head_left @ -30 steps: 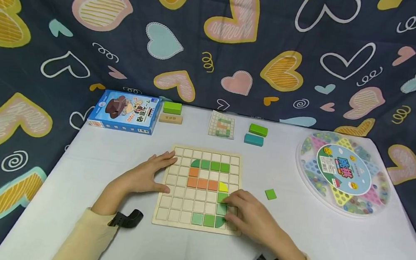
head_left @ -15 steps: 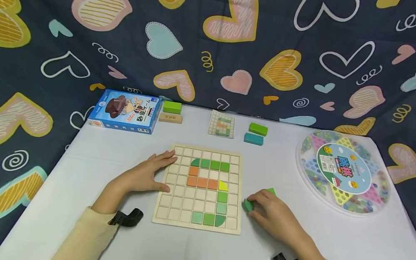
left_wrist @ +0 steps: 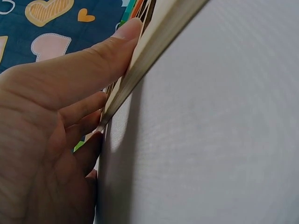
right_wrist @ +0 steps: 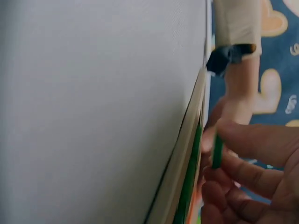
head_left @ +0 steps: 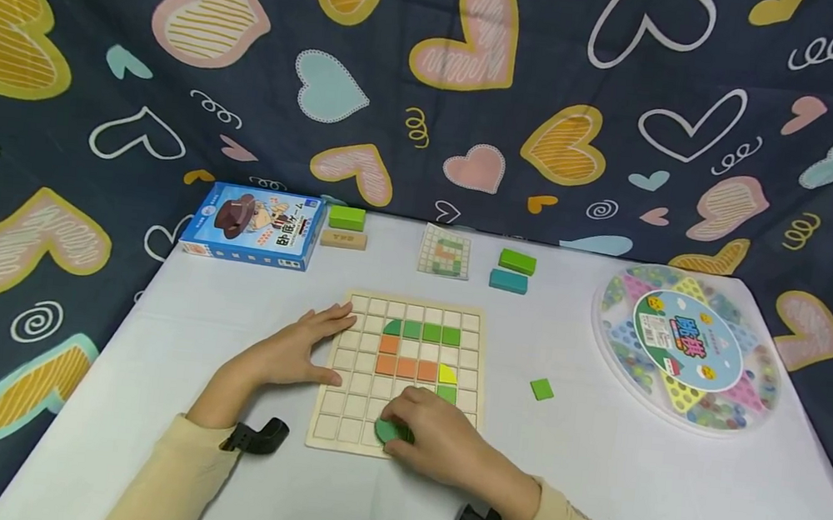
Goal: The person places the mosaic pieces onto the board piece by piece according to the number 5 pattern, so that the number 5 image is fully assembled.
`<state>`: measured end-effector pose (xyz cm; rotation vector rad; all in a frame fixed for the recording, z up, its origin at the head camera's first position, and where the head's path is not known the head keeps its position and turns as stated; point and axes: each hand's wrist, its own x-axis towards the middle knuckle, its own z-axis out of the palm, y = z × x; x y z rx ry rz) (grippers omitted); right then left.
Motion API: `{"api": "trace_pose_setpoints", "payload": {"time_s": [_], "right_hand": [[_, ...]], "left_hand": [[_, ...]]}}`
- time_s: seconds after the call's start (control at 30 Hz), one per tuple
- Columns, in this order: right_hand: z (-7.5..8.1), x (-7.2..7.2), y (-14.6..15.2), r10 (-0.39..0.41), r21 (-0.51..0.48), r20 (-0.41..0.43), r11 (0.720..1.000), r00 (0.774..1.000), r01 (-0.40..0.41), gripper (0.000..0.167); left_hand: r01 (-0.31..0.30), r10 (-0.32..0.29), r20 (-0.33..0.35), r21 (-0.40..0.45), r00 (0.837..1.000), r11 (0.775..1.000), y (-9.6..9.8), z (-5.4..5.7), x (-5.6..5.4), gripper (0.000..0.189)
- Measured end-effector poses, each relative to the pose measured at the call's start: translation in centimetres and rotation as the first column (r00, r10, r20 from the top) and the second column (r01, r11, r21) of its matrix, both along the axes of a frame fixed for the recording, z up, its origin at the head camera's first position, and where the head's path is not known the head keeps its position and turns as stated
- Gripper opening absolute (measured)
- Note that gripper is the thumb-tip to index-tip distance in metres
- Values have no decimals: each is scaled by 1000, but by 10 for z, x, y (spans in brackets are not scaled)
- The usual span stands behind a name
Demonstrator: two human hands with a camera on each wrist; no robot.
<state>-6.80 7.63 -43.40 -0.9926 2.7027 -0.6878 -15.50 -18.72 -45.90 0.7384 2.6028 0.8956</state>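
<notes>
A wooden grid board (head_left: pixel 351 406) lies flat on the white table. Set into its squares are green tiles (head_left: pixel 431 333), orange tiles (head_left: pixel 406 367) and a yellow tile (head_left: pixel 447 373). My left hand (head_left: pixel 290 354) rests at the board's left side, thumb and fingertips on its edge; the left wrist view shows the thumb (left_wrist: pixel 93 65) lying along that edge. Over the board's lower part, my right hand (head_left: pixel 444 438) pinches a green tile with a rounded side (head_left: pixel 387 431) between thumb and fingers. In the right wrist view this tile (right_wrist: pixel 217 151) stands edge-on, close over the board. The hand hides the lower right squares.
A loose green tile (head_left: pixel 542 389) lies right of the board. Behind stand a pattern card (head_left: pixel 444 251), a blue game box (head_left: pixel 253 223), green blocks (head_left: pixel 518 260), a teal block (head_left: pixel 508 281) and a wooden block (head_left: pixel 343 239). A round Chinese checkers set (head_left: pixel 687 345) sits at the right.
My right hand went from the board to the table on its right, where it held a green tile, then came back left with the tile over the lower squares. The left hand stayed put.
</notes>
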Motion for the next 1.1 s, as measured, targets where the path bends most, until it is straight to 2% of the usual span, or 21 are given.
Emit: {"api": "trace_pose_setpoints", "payload": {"time_s": [0.1,0.23,0.57,0.9,1.1], "right_hand": [[-3,-1,-9,26,14,12,1000,1000,-26,19],[-5,-1,-14,47,32,-16,998,999,-46,18],[-8,-1,-15,29,27,-28,999,999,-28,19],[-9,-2,-11,17,-24,48,1000,999,-16,27],[-1,-4,16,-17,-157,49,987,999,25,37]], "left_hand": [[7,-7,-6,7,1000,1000,1,-1,0,92],[6,-6,-15,6,1000,1000,1,-1,0,91],[-7,7,-4,-2,1000,1000,-1,1,0,92],[-8,8,4,-3,1000,1000,0,1,-1,93],[-4,4,5,-6,1000,1000,0,-1,-1,93]]}}
